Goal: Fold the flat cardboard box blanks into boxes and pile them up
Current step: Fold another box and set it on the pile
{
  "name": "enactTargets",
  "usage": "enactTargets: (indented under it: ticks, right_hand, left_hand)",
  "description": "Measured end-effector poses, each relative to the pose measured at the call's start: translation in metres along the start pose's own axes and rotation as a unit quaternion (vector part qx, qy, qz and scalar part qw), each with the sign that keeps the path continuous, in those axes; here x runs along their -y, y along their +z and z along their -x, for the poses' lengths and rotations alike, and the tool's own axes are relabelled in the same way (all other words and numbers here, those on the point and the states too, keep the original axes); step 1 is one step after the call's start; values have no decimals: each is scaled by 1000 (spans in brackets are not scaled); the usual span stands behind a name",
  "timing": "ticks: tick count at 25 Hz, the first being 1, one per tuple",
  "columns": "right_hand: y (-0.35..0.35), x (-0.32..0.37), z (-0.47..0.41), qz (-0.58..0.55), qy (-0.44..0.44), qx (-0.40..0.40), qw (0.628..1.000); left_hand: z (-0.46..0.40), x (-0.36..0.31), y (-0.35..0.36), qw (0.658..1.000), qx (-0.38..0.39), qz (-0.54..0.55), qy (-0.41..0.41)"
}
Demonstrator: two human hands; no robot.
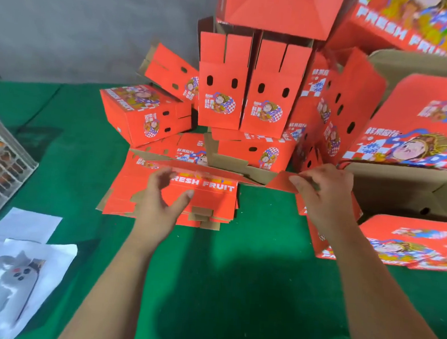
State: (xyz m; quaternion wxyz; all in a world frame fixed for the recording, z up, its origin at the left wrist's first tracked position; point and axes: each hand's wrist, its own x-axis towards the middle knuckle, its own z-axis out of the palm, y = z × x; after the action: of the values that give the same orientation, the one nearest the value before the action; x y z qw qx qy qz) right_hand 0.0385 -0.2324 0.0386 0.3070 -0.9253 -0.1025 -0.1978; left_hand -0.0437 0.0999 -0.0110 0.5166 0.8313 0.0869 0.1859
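Observation:
A half-opened red box blank [216, 187] printed FRESH FRUIT stands over a stack of flat red blanks [125, 197] on the green table. My left hand [162, 199] grips its left part, thumb on the front panel and fingers behind the top edge. My right hand [324, 192] pinches the blank's right flap near its top edge. Behind them rises a pile of folded red boxes [246, 91], some upright and some tilted.
More red boxes [416, 124] and an open brown-lined one [406, 192] crowd the right side. A grey wire basket [3, 162] stands at the left edge. White paper sheets [20, 266] with a drawing lie at the near left. Green cloth [235, 289] covers the table.

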Motion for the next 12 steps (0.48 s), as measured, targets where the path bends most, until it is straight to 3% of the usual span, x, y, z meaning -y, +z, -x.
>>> enactTargets:
  ticks: [3,6,9,12]
  right_hand:
    - [-16,-4,-1,-33,32,-14,999]
    - [-27,0,-7,-53,48,-9,997]
    - [-35,14,-17,-91,85,11,992]
    - [-46,27,-25,-84,96,17,992]
  left_hand:
    - [-13,0,-4,996,-81,12,-29]
    - [-23,-11,-15,998,-45,43,-6]
    - [-28,-23,-25,999,-33,25,-35]
    - [-27,-32,-40,997,50,16,-49]
